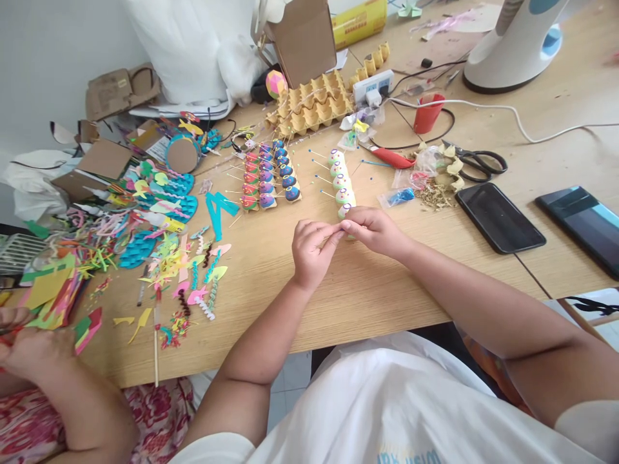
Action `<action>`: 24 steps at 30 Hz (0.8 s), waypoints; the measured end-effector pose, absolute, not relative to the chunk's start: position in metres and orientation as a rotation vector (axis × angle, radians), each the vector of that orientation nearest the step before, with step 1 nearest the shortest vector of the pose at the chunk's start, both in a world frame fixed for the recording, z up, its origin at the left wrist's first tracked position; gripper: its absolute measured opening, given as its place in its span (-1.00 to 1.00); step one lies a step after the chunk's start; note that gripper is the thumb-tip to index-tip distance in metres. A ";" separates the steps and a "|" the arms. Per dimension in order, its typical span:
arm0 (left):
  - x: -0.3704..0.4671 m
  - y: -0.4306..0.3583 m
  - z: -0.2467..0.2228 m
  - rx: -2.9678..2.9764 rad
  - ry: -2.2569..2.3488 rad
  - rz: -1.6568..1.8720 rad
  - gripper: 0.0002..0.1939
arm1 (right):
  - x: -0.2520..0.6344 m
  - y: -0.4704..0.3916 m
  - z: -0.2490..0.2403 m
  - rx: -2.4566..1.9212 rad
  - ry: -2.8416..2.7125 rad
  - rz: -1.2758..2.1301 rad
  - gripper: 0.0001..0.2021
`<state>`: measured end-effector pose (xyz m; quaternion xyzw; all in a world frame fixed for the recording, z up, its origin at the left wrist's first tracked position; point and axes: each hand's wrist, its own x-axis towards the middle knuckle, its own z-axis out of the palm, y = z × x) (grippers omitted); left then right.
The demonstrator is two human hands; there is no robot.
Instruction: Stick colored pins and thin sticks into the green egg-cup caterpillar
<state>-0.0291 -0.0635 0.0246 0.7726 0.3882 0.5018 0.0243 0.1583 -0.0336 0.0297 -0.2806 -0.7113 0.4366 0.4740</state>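
My left hand (314, 248) and my right hand (370, 227) meet at the fingertips over the table, both pinched closed. Whatever lies between the fingers is too small to make out. Right beside them is a row of pale green and white painted egg-carton bumps (342, 182) with coloured dots; thin sticks with blue tips poke out to its left. My right hand covers the near end of that row. Further left stand similar rows: a red and green one (250, 183), a purple one (266, 177) and a dark blue one (286, 173).
Paper and foam scraps (176, 258) and a paintbrush (156, 335) lie left. Behind are an unpainted egg carton (319, 106) and a power strip (373, 87). To the right lie scissors (478, 161) and two phones (500, 219). A co-worker's hand (36, 351) is at far left.
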 end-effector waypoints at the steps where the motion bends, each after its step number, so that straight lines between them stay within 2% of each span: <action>1: -0.030 -0.063 0.024 2.385 1.209 1.554 -0.88 | 0.159 -0.034 0.030 -0.688 -1.738 1.075 -0.39; 7: -0.032 -0.063 0.024 2.344 1.312 1.506 -0.77 | 0.161 -0.033 0.029 -0.740 -1.692 1.153 -0.39; 21: -0.035 -0.062 0.023 2.372 1.235 1.596 -0.85 | 0.154 -0.038 0.028 -0.739 -1.519 1.317 -0.51; 24: -0.035 -0.062 0.021 2.245 1.329 1.604 -0.78 | 0.155 -0.038 0.028 -0.781 -1.559 1.250 -0.55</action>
